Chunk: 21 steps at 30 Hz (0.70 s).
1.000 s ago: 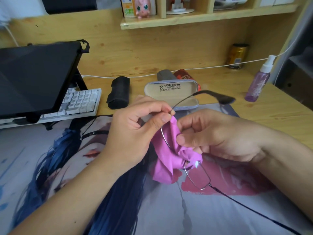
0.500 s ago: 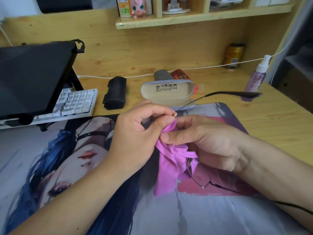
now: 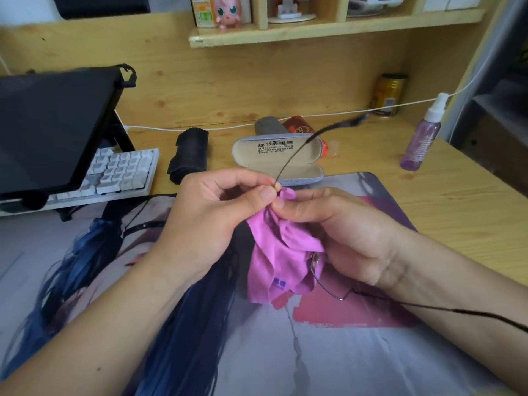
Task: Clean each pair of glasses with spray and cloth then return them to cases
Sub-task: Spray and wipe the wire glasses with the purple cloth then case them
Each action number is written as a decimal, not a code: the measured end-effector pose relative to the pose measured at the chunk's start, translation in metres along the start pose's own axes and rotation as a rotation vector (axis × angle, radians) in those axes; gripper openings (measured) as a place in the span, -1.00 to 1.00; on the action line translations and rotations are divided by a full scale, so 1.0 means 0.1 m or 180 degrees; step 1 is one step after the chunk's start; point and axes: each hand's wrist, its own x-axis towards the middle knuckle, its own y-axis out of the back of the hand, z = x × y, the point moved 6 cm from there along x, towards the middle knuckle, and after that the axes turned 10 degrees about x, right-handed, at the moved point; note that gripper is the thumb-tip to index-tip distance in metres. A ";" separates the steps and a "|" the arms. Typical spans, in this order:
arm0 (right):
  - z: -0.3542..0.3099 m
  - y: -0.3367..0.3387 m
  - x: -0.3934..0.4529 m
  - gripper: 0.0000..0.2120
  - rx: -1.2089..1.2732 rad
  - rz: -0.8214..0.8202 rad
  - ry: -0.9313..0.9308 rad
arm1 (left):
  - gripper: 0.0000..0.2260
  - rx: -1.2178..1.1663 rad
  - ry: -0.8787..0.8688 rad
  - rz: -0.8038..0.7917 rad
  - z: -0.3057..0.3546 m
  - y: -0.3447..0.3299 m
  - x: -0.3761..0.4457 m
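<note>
Thin wire-framed glasses (image 3: 328,290) are held over the printed desk mat, mostly wrapped in a magenta cloth (image 3: 278,252). My left hand (image 3: 217,218) pinches the frame's upper corner between thumb and forefinger; one temple arm rises from there toward the back right. My right hand (image 3: 343,227) grips the cloth around a lens, thumb on top. The other temple arm trails off to the lower right. An open grey glasses case (image 3: 278,150) lies just behind my hands. A purple spray bottle (image 3: 421,138) stands at the right on the desk.
A black pouch (image 3: 190,151), a grey case (image 3: 267,125) and a red case (image 3: 300,128) lie near the open case. A white keyboard (image 3: 114,172) sits under a dark screen (image 3: 48,127) at left. A can (image 3: 388,94) stands by the back wall; a white cable runs along it.
The glasses have tilted: the upper temple arm swung from pointing right to pointing up and back. My right hand's fingers slid along the cloth-wrapped lens toward my left thumb.
</note>
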 end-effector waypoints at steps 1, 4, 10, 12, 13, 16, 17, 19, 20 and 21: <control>-0.01 0.02 0.02 -0.84 0.0044 0.0026 0.0066 | -0.86 0.0001 -0.0047 0.0032 -0.01 0.00 0.00; -0.05 0.07 0.01 -0.83 -0.0066 0.0145 0.0128 | -0.89 -0.0180 -0.0111 0.0283 -0.04 0.08 0.01; -0.12 0.14 -0.01 -0.84 -0.0581 -0.0055 -0.0120 | -0.90 -0.0284 -0.0333 0.0438 -0.04 0.29 0.06; -0.18 0.15 0.00 -0.83 -0.0584 -0.0052 -0.0064 | -0.90 -0.0341 -0.0355 0.0282 -0.03 0.23 0.05; -0.20 0.14 -0.01 -0.85 -0.0583 -0.0095 -0.0076 | -0.90 -0.0360 -0.0354 0.0221 -0.02 0.21 0.04; -0.22 0.09 -0.05 -0.85 -0.0457 -0.0379 -0.0231 | -0.89 -0.0182 -0.0402 0.0053 0.02 0.16 0.02; -0.19 0.07 -0.05 -0.85 -0.0492 -0.0535 -0.0307 | -0.91 -0.0103 -0.0430 -0.0013 0.03 0.15 0.02; -0.11 0.02 -0.07 -0.82 -0.0729 -0.0848 -0.0466 | -0.96 0.0079 -0.0512 -0.0088 0.05 0.14 0.01; -0.06 0.01 -0.07 -0.81 -0.0885 -0.0924 -0.0534 | -0.95 0.0178 -0.0553 -0.0098 0.06 0.13 0.01; -0.02 0.00 -0.07 -0.82 -0.1030 -0.0939 -0.0578 | -0.95 0.0268 -0.0587 -0.0111 0.07 0.14 0.01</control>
